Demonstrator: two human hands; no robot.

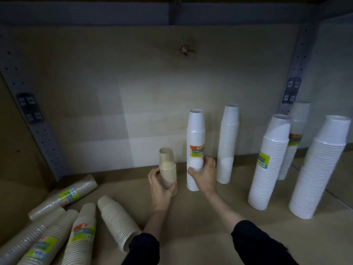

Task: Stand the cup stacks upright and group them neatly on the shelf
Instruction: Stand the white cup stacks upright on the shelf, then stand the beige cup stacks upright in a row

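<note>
Nearest, at the lower left, several beige stacks [118, 222] lay toppled on the shelf [200, 217]. Further in, the left grip [159, 186] clasped a short beige stack [167, 169] that stood upright. The right grip [205, 175] clasped a tall white stack [196, 142] just beside it. Four more white stacks [267, 165] stood beyond, to the right. A sideways nudge could probably tip the tall narrow stack into its neighbour.

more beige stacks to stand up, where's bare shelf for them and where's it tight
Bare shelf board lies along the back wall, between the toppled beige stacks and the short beige stack that the left hand holds. A second gap opens between the labelled white stack in the right hand and the wide white stack. The front left corner is crowded.
</note>
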